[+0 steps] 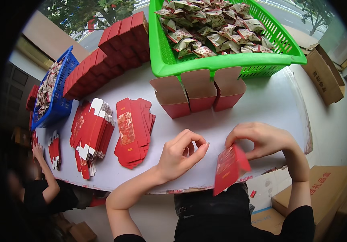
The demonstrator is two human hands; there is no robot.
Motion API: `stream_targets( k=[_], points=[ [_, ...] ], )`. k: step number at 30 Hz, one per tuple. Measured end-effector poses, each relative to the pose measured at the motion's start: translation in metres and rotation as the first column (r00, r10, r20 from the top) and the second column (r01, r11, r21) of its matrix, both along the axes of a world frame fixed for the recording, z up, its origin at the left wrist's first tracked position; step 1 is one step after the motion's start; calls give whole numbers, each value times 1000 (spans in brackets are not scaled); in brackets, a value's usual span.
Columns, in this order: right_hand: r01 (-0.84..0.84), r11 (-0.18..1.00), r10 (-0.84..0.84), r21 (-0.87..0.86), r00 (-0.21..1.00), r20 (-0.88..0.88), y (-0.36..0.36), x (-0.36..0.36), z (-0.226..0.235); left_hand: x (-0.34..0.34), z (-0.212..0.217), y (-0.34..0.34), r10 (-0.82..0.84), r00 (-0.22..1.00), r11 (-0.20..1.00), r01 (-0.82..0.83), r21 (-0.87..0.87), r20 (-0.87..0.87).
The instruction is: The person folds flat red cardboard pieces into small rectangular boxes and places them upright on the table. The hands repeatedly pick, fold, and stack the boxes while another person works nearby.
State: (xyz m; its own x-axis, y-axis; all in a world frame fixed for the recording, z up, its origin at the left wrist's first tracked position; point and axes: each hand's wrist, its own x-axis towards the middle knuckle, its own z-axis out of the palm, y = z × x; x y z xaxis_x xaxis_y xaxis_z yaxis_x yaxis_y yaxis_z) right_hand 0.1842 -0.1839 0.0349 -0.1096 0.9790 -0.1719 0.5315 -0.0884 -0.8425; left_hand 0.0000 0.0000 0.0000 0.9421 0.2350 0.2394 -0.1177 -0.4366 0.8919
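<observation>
My right hand [262,137] grips a red paper gift box [227,169] by its upper end, over the table's near edge. The box has a printed panel on its face and hangs tilted downward. To its left, my left hand [179,155] is curled, thumb and forefinger bent toward each other in a ring, with nothing visible in them. It hovers apart from the box. Beyond my hands stand three opened red boxes [199,94] in a row, their pale flaps raised. Left of my left hand lies a stack of flat red box blanks [131,133].
A green basket [225,64] full of small printed packets stands at the back. Finished red boxes [105,58] are stacked at the back left, beside a blue basket [56,94]. More folded blanks [95,129] lie left. A co-worker's hand [38,152] rests at far left. Cartons [318,193] stand right.
</observation>
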Motion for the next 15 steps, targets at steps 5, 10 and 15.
stream_targets(
  k=[5,10,15],
  points=[
    [364,900,-391,238,917,76,-36,27,-4,-6,23,21,241,957,929,-275,249,159],
    [652,691,-711,311,690,133,-62,64,-28,-8,53,71,702,693,358,-540,762,162],
    [700,669,-741,252,655,147,-34,64,-31,-25,42,87,847,520,294,-285,912,-110]
  ],
)
